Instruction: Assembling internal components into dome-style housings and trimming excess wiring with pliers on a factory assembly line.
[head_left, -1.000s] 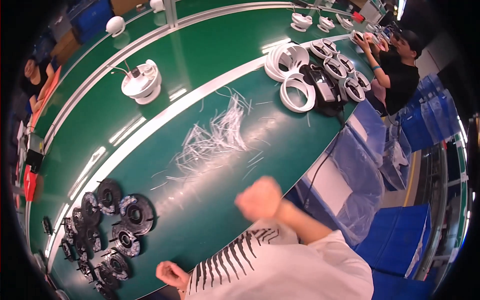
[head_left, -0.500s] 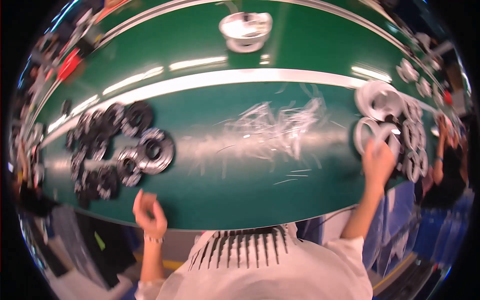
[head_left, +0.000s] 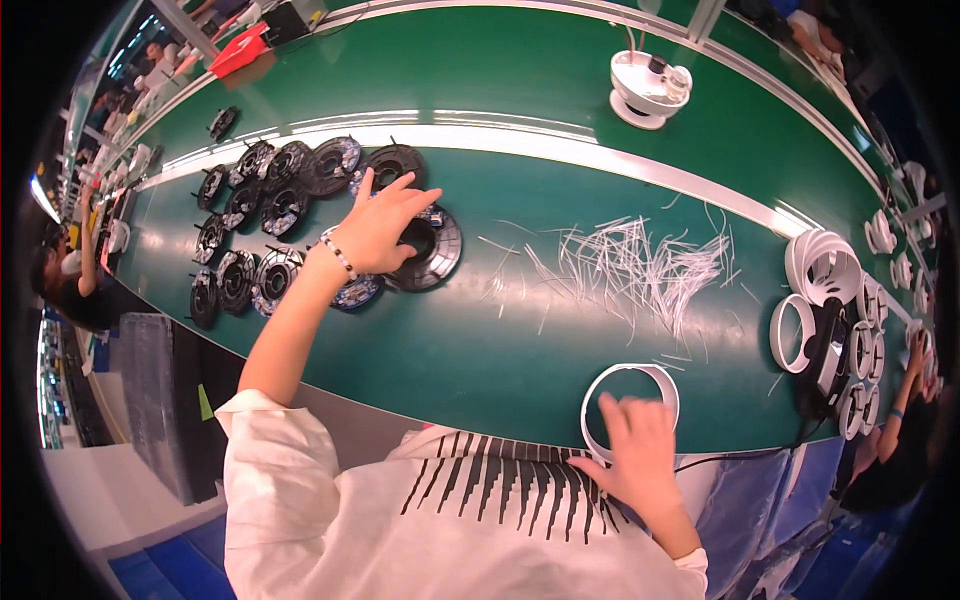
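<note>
My left hand [head_left: 375, 232] is spread over the near end of a group of black round parts. Its thumb and fingers are apart, and it is nearest to a large black disc [head_left: 440, 255] with a central hole; whether it touches the disc I cannot tell. At the table's front edge a white ring [head_left: 672, 382] stands with its opening showing, and my right hand [head_left: 640, 450] has its fingers over the ring's near right side. Several more black discs [head_left: 290, 160] with circuit boards lie in rows to the left.
A loose pile of thin white strips [head_left: 650, 270] covers the middle of the green table [head_left: 480, 370]. At the right are white bowl-shaped rings [head_left: 825, 262], a single white ring [head_left: 793, 335] and a black device with a cable. A white fixture [head_left: 650, 88] stands on the far belt.
My left hand has moved up and forward onto the black discs. My right hand has come from the right-hand stack to the front edge, bringing a white ring. The view has turned.
</note>
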